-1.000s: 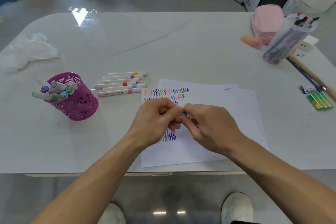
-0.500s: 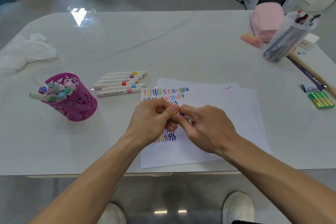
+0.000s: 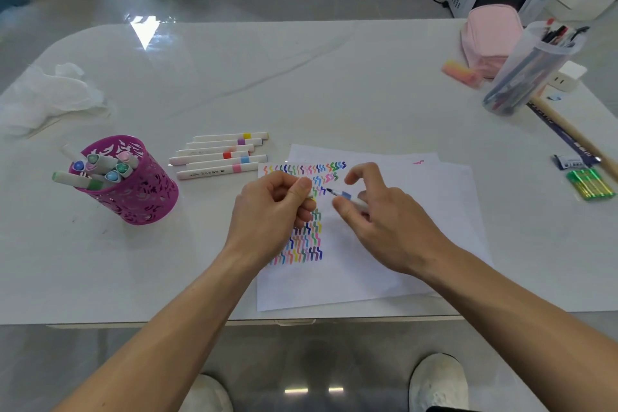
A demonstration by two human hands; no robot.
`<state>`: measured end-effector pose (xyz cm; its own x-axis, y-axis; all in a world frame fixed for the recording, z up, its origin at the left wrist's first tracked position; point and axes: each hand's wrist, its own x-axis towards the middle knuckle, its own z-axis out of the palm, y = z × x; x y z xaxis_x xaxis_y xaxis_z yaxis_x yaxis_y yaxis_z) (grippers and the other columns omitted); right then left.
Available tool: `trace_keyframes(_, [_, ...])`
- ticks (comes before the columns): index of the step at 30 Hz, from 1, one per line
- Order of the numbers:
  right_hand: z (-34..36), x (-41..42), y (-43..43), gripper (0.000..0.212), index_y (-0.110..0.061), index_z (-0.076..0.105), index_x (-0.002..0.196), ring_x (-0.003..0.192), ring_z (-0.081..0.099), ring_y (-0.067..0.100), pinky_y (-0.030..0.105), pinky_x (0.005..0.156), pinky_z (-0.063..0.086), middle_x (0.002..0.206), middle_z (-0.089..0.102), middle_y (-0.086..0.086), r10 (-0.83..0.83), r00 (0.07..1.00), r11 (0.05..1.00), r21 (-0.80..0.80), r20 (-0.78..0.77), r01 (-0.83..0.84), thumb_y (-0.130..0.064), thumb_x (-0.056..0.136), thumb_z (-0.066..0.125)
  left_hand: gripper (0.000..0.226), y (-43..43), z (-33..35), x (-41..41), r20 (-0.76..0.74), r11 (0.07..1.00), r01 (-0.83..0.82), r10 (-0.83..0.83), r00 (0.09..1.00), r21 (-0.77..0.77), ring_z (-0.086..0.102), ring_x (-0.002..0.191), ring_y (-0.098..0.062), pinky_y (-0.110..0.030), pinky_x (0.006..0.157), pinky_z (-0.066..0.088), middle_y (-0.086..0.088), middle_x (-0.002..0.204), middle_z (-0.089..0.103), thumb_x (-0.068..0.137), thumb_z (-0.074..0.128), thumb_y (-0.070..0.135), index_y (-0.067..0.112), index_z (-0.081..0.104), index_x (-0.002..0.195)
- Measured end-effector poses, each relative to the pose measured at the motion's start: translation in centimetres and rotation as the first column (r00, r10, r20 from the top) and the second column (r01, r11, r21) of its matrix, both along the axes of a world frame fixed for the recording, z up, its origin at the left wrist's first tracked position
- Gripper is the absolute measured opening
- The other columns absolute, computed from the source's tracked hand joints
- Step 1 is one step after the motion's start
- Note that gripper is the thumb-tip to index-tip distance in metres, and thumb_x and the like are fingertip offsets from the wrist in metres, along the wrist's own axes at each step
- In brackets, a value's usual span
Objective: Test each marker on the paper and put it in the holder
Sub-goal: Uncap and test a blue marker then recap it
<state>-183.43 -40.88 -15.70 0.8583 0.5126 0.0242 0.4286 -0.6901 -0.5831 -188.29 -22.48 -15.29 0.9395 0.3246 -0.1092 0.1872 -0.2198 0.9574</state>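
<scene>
My right hand (image 3: 384,221) holds an uncapped white marker with a blue band (image 3: 347,197), its dark tip pointing left over the paper (image 3: 401,244). My left hand (image 3: 271,211) is curled round the marker's cap, just left of the tip. The paper carries rows of coloured squiggles. Several capped white markers (image 3: 217,155) lie side by side left of the paper. A purple perforated holder (image 3: 133,191) stands at the left with several markers in it.
A crumpled white cloth (image 3: 46,97) lies at the far left. At the right are a pink pouch (image 3: 488,37), a clear cup of pens (image 3: 531,67), a wooden stick (image 3: 575,137) and green sticks (image 3: 590,184). The table edge (image 3: 234,319) runs near me.
The two hands were joined on the capped marker; they have now pulled apart, the cap staying in my left hand and the bare tip showing in my right.
</scene>
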Motion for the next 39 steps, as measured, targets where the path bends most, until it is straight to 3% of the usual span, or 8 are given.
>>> trace_keyframes(8, [0.4, 0.9, -0.9, 0.016, -0.037, 0.03, 0.107, 0.064, 0.056, 0.019, 0.044, 0.064, 0.05, 0.088, 0.065, 0.008, -0.093, 0.985, 0.962, 0.24, -0.148, 0.127, -0.023, 0.106, 0.039, 0.016, -0.2, -0.6, 0.1, 0.027, 0.985, -0.044, 0.04, 0.999, 0.168, 0.07, 0.064, -0.01, -0.034, 0.066, 0.06, 0.007, 0.071, 0.073, 0.097, 0.063, 0.031, 0.022, 0.07, 0.085])
trace_keyframes(12, [-0.1, 1.4, -0.7, 0.02, -0.034, 0.049, 0.105, 0.055, 0.049, 0.006, 0.032, 0.059, 0.046, 0.099, 0.064, -0.006, -0.093, 0.966, 0.893, 0.409, -0.24, 0.188, -0.015, 0.106, 0.042, 0.019, -0.5, -1.1, 0.1, 0.049, 0.951, -0.001, -0.014, 0.999, 0.309, 0.065, 0.061, -0.011, -0.029, 0.06, 0.054, 0.007, 0.066, 0.069, 0.097, 0.062, 0.035, 0.027, 0.067, 0.08])
trace_keyframes(16, [-0.1, 2.2, -0.4, 0.036, -0.025, 0.064, 0.103, 0.066, 0.063, 0.022, 0.035, 0.065, 0.057, 0.103, 0.067, 0.006, -0.027, 0.884, 0.752, 0.573, -0.467, 0.326, -0.002, 0.101, 0.036, 0.02, -0.7, -1.5, 0.2, 0.06, 0.878, 0.051, -0.09, 0.994, 0.477, 0.056, 0.062, -0.011, -0.016, 0.054, 0.04, 0.006, 0.059, 0.058, 0.098, 0.059, 0.038, 0.029, 0.063, 0.08])
trace_keyframes(19, [-0.3, 2.6, -0.5, 0.039, -0.022, 0.067, 0.105, 0.076, 0.065, 0.022, 0.03, 0.066, 0.057, 0.098, 0.069, 0.01, -0.005, 0.884, 0.741, 0.592, -0.467, 0.317, 0.009, 0.094, 0.044, 0.016, -0.7, -1.8, 0.4, 0.045, 0.83, 0.098, -0.146, 0.988, 0.549, 0.056, 0.063, -0.005, -0.015, 0.05, 0.035, 0.013, 0.054, 0.054, 0.099, 0.055, 0.038, 0.033, 0.064, 0.087])
trace_keyframes(24, [-1.2, 3.2, -0.4, 0.015, -0.026, 0.066, 0.102, 0.076, 0.061, 0.009, 0.02, 0.068, 0.05, 0.085, 0.07, -0.009, -0.041, 0.937, 0.813, 0.534, -0.346, 0.233, -0.014, 0.095, 0.073, 0.015, -0.7, -2.5, 0.7, 0.003, 0.767, 0.167, -0.216, 0.976, 0.62, 0.053, 0.06, -0.001, -0.021, 0.059, 0.037, 0.016, 0.054, 0.052, 0.101, 0.052, 0.041, 0.036, 0.065, 0.104])
trace_keyframes(28, [-1.2, 3.4, 0.1, 0.018, -0.026, 0.066, 0.089, 0.065, 0.053, 0.008, 0.02, 0.062, 0.044, 0.073, 0.061, -0.012, -0.057, 0.917, 0.797, 0.535, -0.396, 0.281, -0.042, 0.096, 0.063, 0.02, -0.8, -2.7, 1.0, -0.039, 0.724, 0.217, -0.255, 0.966, 0.655, 0.054, 0.065, -0.004, -0.031, 0.069, 0.048, 0.018, 0.059, 0.054, 0.102, 0.047, 0.044, 0.036, 0.063, 0.111])
trace_keyframes(32, [-1.2, 4.1, 0.5, 0.026, -0.025, 0.072, 0.086, 0.057, 0.054, 0.016, 0.02, 0.05, 0.041, 0.068, 0.065, 0.001, -0.062, 0.904, 0.785, 0.539, -0.423, 0.306, -0.034, 0.099, 0.051, 0.019, -0.9, -2.8, 1.3, -0.044, 0.688, 0.224, -0.268, 0.962, 0.69, 0.056, 0.067, -0.009, -0.033, 0.069, 0.047, 0.019, 0.056, 0.051, 0.101, 0.045, 0.042, 0.035, 0.061, 0.109])
trace_keyframes(39, [-1.9, 4.7, 0.9, 0.011, -0.022, 0.057, 0.095, 0.053, 0.061, 0.019, 0.03, 0.053, 0.052, 0.066, 0.072, 0.007, -0.124, 0.943, 0.798, 0.535, -0.309, 0.279, -0.02, 0.09, 0.067, 0.014, -1.0, -3.1, 2.0, -0.044, 0.65, 0.207, -0.259, 0.965, 0.732, 0.054, 0.06, -0.014, -0.032, 0.059, 0.039, 0.013, 0.051, 0.044, 0.1, 0.042, 0.042, 0.037, 0.048, 0.111])
